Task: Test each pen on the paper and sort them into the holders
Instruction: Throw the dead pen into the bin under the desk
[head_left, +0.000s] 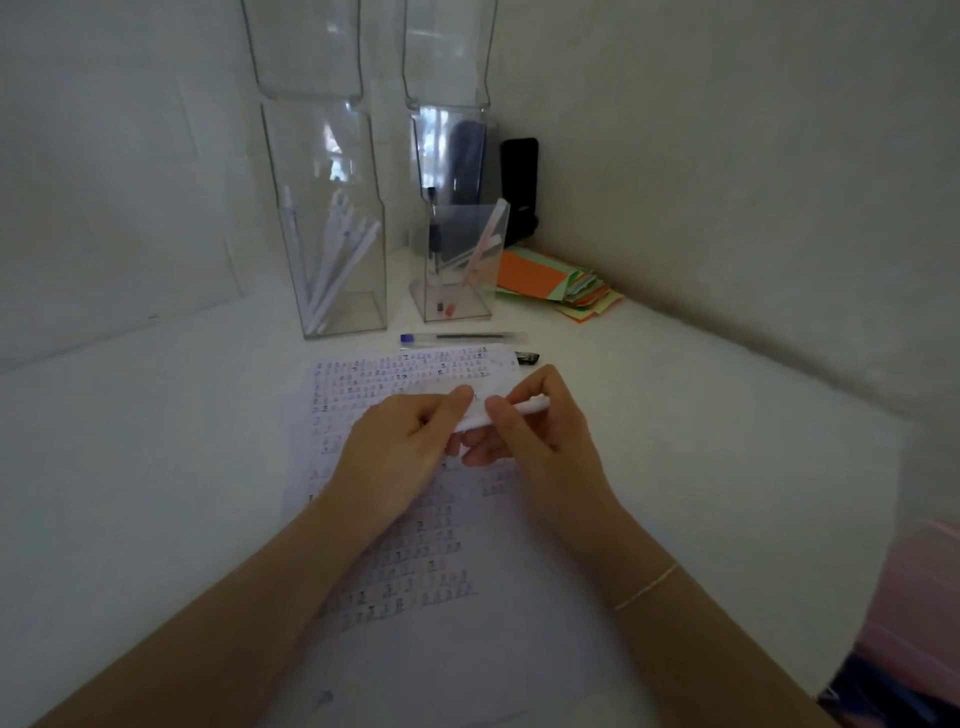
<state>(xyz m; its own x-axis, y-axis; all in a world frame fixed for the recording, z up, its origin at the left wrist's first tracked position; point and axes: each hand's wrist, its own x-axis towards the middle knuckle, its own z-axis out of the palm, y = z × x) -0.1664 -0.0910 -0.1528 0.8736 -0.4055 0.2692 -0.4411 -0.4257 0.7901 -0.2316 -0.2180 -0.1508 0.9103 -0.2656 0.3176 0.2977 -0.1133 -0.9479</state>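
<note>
Both hands meet over the paper, a white sheet covered with rows of small pen marks. My right hand grips a white pen that lies roughly level. My left hand pinches the pen's left end between thumb and fingers. Behind the paper stand two clear holders: the left holder has several white pens, the right holder has a black pen and a pink one. A clear pen with a blue end lies on the table above the sheet.
A small black cap lies by the paper's top right corner. A stack of orange and green paper slips sits at the back right. A black object leans in the wall corner. Walls close the desk at left, back and right.
</note>
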